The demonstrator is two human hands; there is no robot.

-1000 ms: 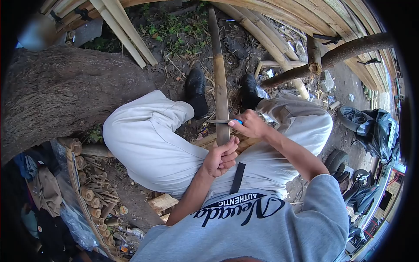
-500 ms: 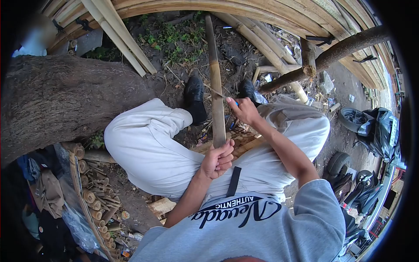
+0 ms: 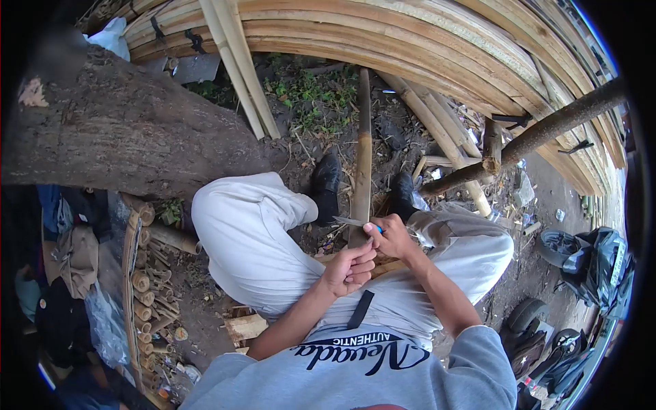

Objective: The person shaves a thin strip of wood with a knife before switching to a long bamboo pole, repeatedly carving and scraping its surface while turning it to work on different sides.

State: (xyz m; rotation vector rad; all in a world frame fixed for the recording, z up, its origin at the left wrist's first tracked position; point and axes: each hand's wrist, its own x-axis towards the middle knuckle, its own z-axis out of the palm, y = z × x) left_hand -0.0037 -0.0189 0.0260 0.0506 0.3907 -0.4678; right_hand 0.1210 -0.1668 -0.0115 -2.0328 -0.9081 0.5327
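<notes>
A long split bamboo strip runs away from my lap between my two black shoes. My left hand is closed around its near end, the fingers partly covering it. Close beside it, my right hand grips a knife with a blue handle. The blade points left and lies across the strip just ahead of my left hand. Whether its edge is cutting into the bamboo cannot be made out.
A thick tree trunk lies at the left. Long wooden strips are bundled across the far side. A branch pole slants at right, near a parked motorcycle. Cut bamboo pieces are stacked lower left.
My right hand and the knife have come down the strip toward my left hand, and the two hands now nearly touch. The camera view has shifted.
</notes>
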